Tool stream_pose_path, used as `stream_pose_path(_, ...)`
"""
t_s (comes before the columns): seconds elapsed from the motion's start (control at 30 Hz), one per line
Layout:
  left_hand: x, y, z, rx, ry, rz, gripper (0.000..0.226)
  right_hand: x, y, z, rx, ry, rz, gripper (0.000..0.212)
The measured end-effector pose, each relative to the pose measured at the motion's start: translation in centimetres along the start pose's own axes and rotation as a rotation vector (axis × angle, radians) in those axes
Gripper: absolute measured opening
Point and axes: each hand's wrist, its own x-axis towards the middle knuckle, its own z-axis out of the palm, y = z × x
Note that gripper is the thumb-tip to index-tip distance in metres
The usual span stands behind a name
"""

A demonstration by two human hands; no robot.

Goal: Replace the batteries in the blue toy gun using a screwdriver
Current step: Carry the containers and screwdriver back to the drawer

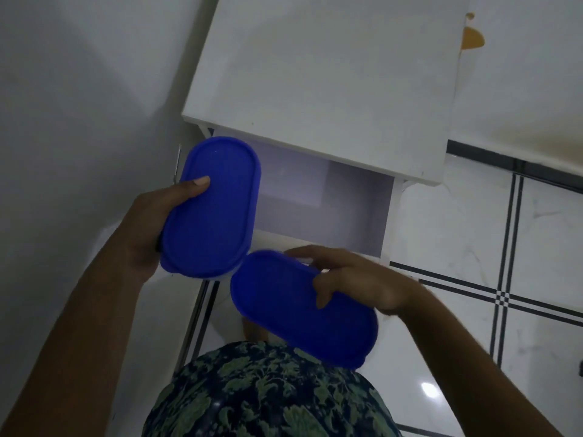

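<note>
I hold two oval containers with blue lids over an open drawer. My left hand (151, 222) grips the upper blue-lidded container (214, 209) from its left side, thumb pressed on the lid. My right hand (356, 279) grips the lower blue-lidded container (299, 313) from its right end, thumb on the lid. The two containers nearly touch at their near ends. What is inside them is hidden. No toy gun, batteries or screwdriver shows.
A white table (321, 74) stands against the wall, its drawer (340, 212) pulled open below the top. White floor tiles with black lines (504, 294) lie to the right. My patterned clothing (268, 395) fills the bottom.
</note>
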Motion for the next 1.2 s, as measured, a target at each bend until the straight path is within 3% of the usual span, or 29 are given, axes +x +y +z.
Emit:
stream_pose_path(0.1,0.3,0.0,0.1,-0.103,-0.018,0.018,0.023,-0.4,0.5,-2.0,0.191,-0.002,-0.063,0.075)
stream_pose_path(0.27,1.2,-0.5,1.0,-0.107,-0.037,0.006,0.031,0.9,1.4,-4.2,0.593,0.105,-0.139,0.062)
stream_pose_path(0.43,3.0,-1.8,2.2,-0.013,-0.014,-0.06,0.052,3.4,2.4,-3.7,0.961,0.325,-0.175,0.055)
stream_pose_path(0.6,5.8,-2.2,4.8,0.068,0.021,-0.117,0.04,4.6,2.6,-3.2,1.136,0.569,-0.245,0.029)
stream_pose_path(0.7,7.5,-2.4,6.1,0.147,-0.007,-0.072,0.046,5.1,2.9,-3.6,1.097,0.706,-0.227,0.034)
stream_pose_path(0.9,9.9,-3.1,7.1,0.51,-0.078,0.003,0.068,6.5,3.8,-4.1,0.788,0.899,-0.162,0.039)
stream_pose_path(1.07,10.6,-3.8,6.6,0.476,-0.115,-0.061,0.091,7.4,4.2,-4.2,0.627,0.962,-0.1,0.037)
stream_pose_path(1.2,10.8,-4.1,6.8,0.483,-0.077,-0.049,0.069,7.7,4.3,-4.1,0.446,1.046,-0.072,0.034)
